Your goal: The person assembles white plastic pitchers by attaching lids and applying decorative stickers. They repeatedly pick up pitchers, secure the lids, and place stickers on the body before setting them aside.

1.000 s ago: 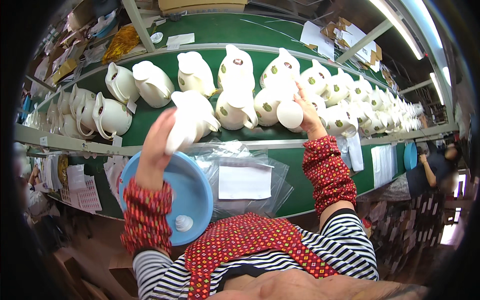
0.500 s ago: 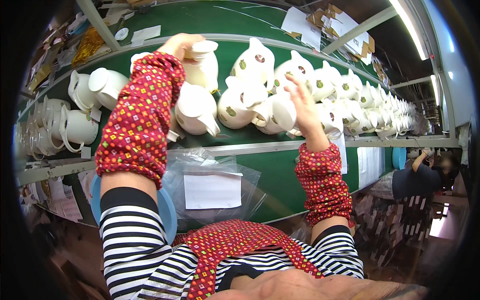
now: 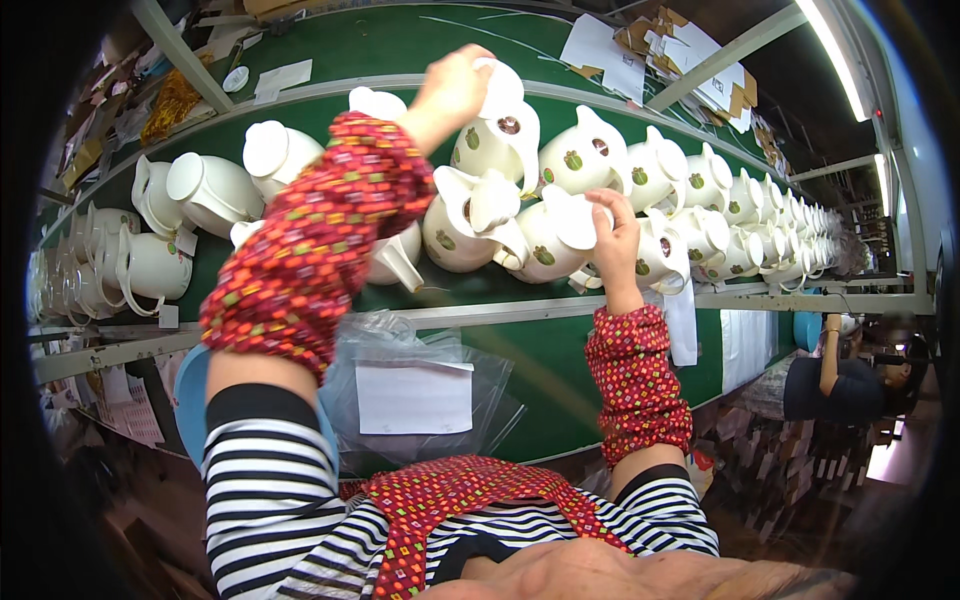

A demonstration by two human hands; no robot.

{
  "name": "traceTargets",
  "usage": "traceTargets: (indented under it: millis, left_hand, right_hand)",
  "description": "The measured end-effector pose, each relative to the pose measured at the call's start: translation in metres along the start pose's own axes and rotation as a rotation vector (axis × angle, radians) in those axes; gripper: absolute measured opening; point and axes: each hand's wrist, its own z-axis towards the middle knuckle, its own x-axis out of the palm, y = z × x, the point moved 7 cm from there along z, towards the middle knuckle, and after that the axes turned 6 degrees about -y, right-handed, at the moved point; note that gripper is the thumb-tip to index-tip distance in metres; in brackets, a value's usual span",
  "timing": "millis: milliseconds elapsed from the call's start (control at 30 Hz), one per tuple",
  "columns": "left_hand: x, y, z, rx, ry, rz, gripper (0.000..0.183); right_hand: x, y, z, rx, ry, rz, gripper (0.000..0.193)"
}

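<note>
Where cream teapots (image 3: 570,160) crowd it, green conveyor (image 3: 400,45) spans the workshop.

Too many white teapots (image 3: 575,160) to count, one clear plastic bag (image 3: 415,390)

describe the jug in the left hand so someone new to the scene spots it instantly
Find the green conveyor belt running across the picture, crowded with cream jugs. Follow the raised left hand in its red patterned sleeve to the belt's upper middle. The jug it grips is the only one held by the top rim.
</note>
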Motion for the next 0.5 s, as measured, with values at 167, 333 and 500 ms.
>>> traceTargets:
  millis: [167, 333, 500]
  left_hand:
    - [0.093, 0.037, 0.005, -0.083, 0.038, 0.102, 0.037]
    - [0.102, 0.03, 0.004, -0.086, 0.173, 0.465, 0.055]
    - [0.024, -0.007, -0.011, 0.519, -0.019, 0.386, 0.034]
  right_hand:
    - [0.0, 0.034, -0.019, -0.217, 0.044, -0.451, 0.031]
    - [0.002, 0.036, -0.034, -0.288, 0.191, -0.658, 0.049]
    - [0.028, 0.007, -0.039, -0.336, 0.285, -0.797, 0.076]
